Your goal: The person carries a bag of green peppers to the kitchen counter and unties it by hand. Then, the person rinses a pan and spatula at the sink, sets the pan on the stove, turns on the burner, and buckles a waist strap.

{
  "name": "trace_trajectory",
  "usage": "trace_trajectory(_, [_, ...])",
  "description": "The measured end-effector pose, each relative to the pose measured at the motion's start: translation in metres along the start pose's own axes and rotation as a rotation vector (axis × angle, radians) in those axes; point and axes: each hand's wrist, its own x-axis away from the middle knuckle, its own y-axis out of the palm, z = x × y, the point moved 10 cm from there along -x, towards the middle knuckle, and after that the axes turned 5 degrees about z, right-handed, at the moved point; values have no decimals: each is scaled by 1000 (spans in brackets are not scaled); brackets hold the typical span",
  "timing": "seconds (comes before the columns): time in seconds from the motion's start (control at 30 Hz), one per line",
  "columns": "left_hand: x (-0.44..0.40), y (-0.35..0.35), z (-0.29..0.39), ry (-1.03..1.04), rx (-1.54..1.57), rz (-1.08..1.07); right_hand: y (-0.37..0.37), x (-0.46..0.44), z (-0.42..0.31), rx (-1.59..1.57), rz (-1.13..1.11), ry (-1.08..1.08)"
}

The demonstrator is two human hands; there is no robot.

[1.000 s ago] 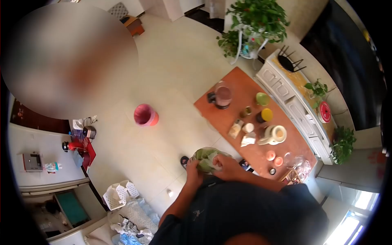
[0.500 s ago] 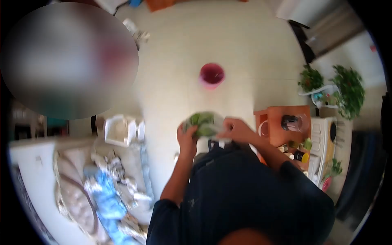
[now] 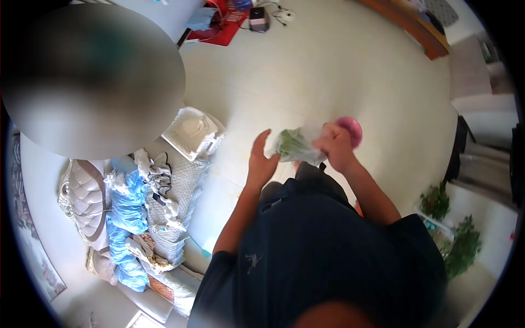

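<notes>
A clear plastic bag (image 3: 312, 136) with green leafy vegetables (image 3: 294, 143) inside hangs in front of my body at waist height. My right hand (image 3: 336, 146) is closed on the gathered end of the bag. On the other side, my left hand (image 3: 263, 161) is open, thumb and fingers apart, close beside the leafy end. Whether its thumb touches the plastic I cannot tell. Partly behind my right hand, a pink bucket (image 3: 355, 131) stands on the floor.
A white basket (image 3: 188, 134) stands to the left, by a sofa (image 3: 82, 199) strewn with blue cloth (image 3: 128, 202) and clothes. Potted plants (image 3: 464, 246) are at the lower right. An orange-brown wooden cabinet (image 3: 407, 24) stands far right, and a red bag (image 3: 221, 24) lies farther off.
My left hand has let go of the bag and opened, while my right hand still holds it. The view has turned, so the bucket now appears farther right and the side table is out of sight.
</notes>
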Motion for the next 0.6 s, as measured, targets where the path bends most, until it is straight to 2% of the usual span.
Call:
trace_trajectory(0.03, [-9,-4,25,25,40,-74,19,-14,-7,293,-89,-69])
trace_trajectory(0.07, [-17,-4,39,135,-42,-128,36,-30,-14,301,-124,-67])
trace_trajectory(0.1, [-17,0,20,-60,26,-185,64,-42,-20,402,-239,-89])
trace_trajectory(0.17, [-39,-13,65,2,-34,-203,107,-64,-31,519,-402,-114])
trace_trajectory(0.2, [-51,-20,52,-87,10,-152,129,-75,-41,522,-489,-170])
trace_trajectory(0.23, [-62,-26,45,-88,12,-118,150,-88,-49,518,-566,-227])
trace_trajectory(0.3, [-83,-51,18,-198,101,109,179,-122,-56,497,-631,-256])
trace_trajectory(0.37, [-110,-82,5,-131,121,301,205,-160,-57,406,-638,-84])
trace_trajectory(0.4, [-125,-93,-13,-227,278,325,221,-180,-44,280,-691,48])
trace_trajectory(0.43, [-142,-106,-30,-316,435,351,237,-201,-39,291,-714,56])
trace_trajectory(0.5, [-181,-144,-39,-328,563,416,275,-247,-44,202,-670,-11])
trace_trajectory(0.57, [-217,-183,-52,-342,694,471,317,-292,-47,404,-708,-172])
trace_trajectory(0.6, [-241,-206,-55,-309,761,475,341,-312,-50,558,-670,-171])
